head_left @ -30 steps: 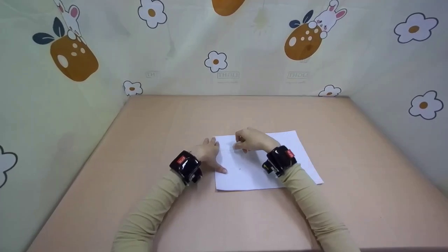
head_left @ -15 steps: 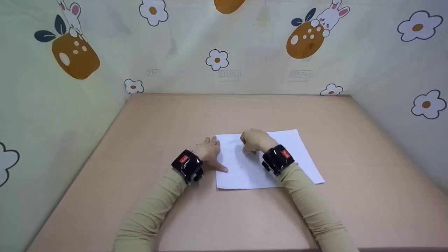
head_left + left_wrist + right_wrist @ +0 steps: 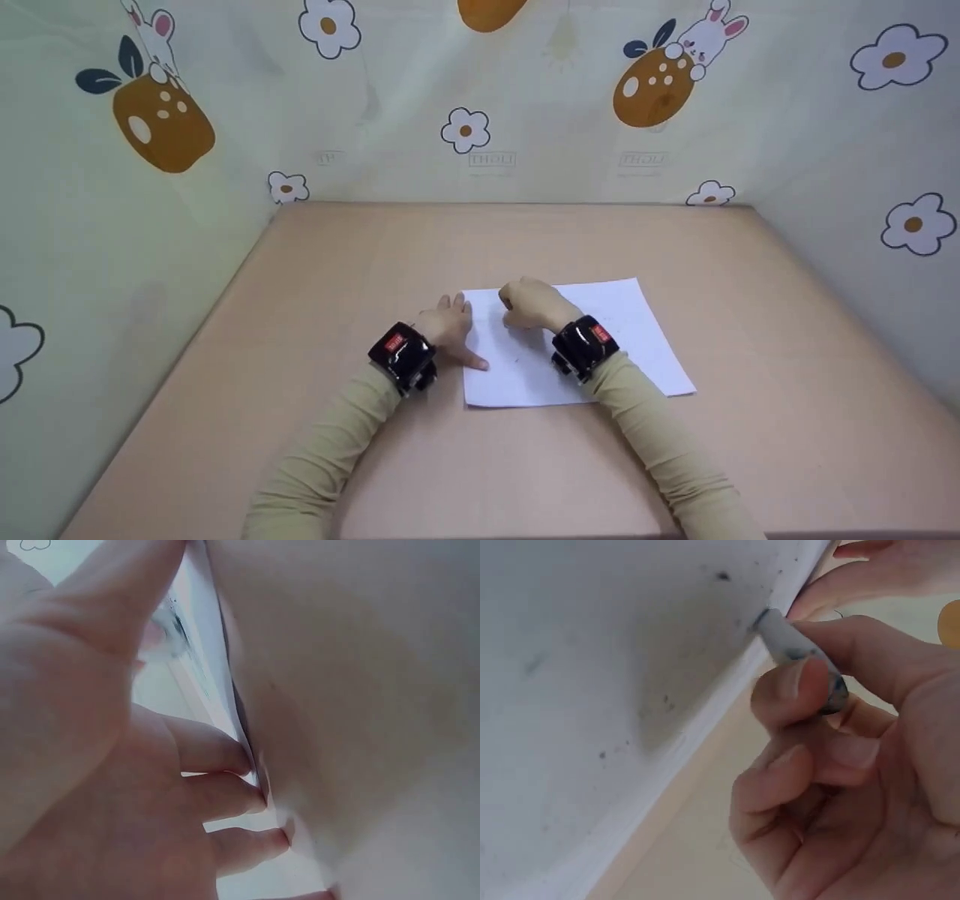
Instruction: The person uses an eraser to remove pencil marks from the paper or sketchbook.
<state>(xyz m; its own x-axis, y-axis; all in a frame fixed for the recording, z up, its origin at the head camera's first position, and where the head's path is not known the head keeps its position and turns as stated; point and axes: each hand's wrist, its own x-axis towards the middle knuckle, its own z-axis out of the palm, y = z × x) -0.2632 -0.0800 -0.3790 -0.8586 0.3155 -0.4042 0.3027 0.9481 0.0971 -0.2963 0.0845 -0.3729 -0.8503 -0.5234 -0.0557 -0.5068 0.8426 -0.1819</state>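
Note:
A sheet of white paper (image 3: 630,337) lies on the table under both hands. My left hand (image 3: 448,326) rests at its left edge, fingers spread and thumb reaching over the sheet. With thumb and fingers, my right hand (image 3: 536,304) pinches a small white eraser (image 3: 787,641), smudged dark, against the paper's upper left area. The eraser is hidden by the hand in the head view. Dark crumbs (image 3: 722,576) and faint grey smears dot the paper in the right wrist view. In the left wrist view, the left fingers (image 3: 225,791) lie along the paper's edge.
The tan table (image 3: 375,247) extends around the paper on all sides. A patterned cloth (image 3: 397,97) with flowers and rabbits rises behind it and along both sides. Each wrist carries a black camera (image 3: 403,356).
Over the last second my right hand has moved a little right and nearer, then back left, rubbing the eraser across the paper. My left hand has stayed at the left edge.

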